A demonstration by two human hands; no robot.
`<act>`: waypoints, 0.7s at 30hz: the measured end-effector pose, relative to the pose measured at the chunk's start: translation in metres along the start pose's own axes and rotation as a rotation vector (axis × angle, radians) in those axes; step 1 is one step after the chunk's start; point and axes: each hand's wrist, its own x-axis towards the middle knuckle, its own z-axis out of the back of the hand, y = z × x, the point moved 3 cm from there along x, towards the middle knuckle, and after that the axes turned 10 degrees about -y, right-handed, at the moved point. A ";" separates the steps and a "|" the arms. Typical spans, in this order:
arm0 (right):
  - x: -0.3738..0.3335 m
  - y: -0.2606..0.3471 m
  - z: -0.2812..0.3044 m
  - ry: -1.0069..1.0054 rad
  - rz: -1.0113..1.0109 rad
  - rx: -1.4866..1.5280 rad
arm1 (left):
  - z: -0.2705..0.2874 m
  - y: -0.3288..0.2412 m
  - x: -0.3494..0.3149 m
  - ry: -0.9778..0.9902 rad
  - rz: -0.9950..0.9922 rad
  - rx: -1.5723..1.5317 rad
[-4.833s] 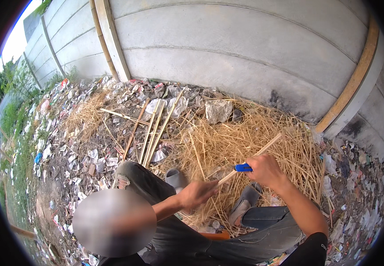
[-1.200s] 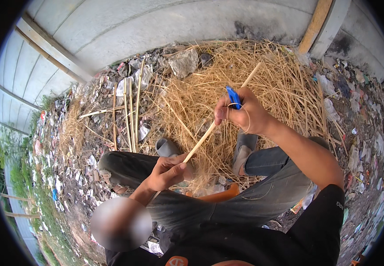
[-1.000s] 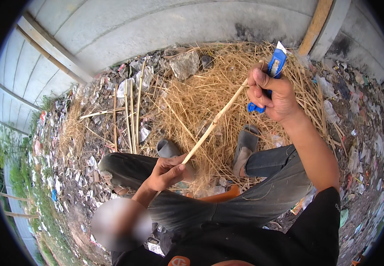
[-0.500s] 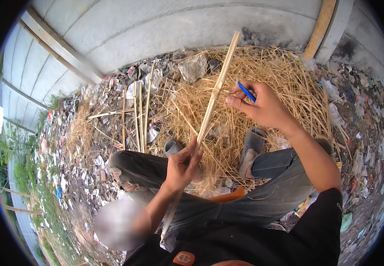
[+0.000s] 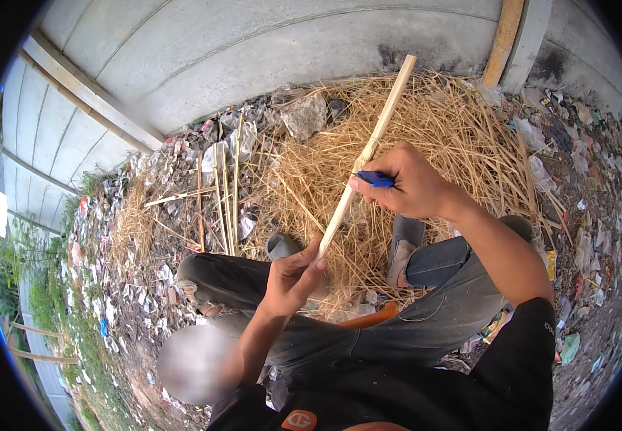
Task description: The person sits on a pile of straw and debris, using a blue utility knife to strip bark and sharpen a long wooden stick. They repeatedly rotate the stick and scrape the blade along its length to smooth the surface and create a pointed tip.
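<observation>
A long pale bamboo strip (image 5: pixel 387 108) slants up and away in front of my knees, with a thicker node near its middle. My left hand (image 5: pixel 288 285) is closed around its lower part, thumb along the near side. My right hand (image 5: pixel 415 185) grips a blue-handled knife (image 5: pixel 375 178) against the strip, just below the node. Those fingers mostly hide the blade. Beneath the strip, a heap of straw-like bamboo shavings (image 5: pixel 440 118) spreads between my feet and the wall.
Several split bamboo strips (image 5: pixel 235 179) lie on the littered ground to the left. A grey stone (image 5: pixel 304 117) rests by the concrete wall (image 5: pixel 289 50). Something orange (image 5: pixel 372 316) shows between my legs. Green plants (image 5: pixel 49 287) grow at the far left.
My right hand has come down and left, turning the knife from upright to nearly flat against the bamboo strip. The strip's far end has tilted to the right.
</observation>
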 end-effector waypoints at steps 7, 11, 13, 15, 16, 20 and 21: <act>0.000 0.000 0.008 -0.117 -0.254 0.459 | 0.011 -0.003 0.002 0.197 0.075 -0.266; 0.009 -0.007 0.029 -0.363 -0.307 0.454 | 0.017 0.001 0.007 0.115 -0.059 -0.169; 0.009 -0.009 0.037 -0.239 -0.316 0.037 | 0.022 0.002 0.008 0.121 -0.049 -0.188; 0.005 -0.008 0.034 -0.092 -0.216 -0.492 | 0.026 0.000 0.006 0.139 0.009 -0.264; 0.002 -0.013 0.032 0.060 -0.318 -0.579 | 0.029 -0.001 0.006 0.158 0.076 -0.348; -0.007 -0.023 0.027 0.563 -0.652 -0.820 | 0.033 -0.002 0.009 0.199 0.225 -0.625; -0.004 -0.019 0.025 0.504 -0.638 -0.785 | 0.035 -0.004 0.010 0.206 0.243 -0.689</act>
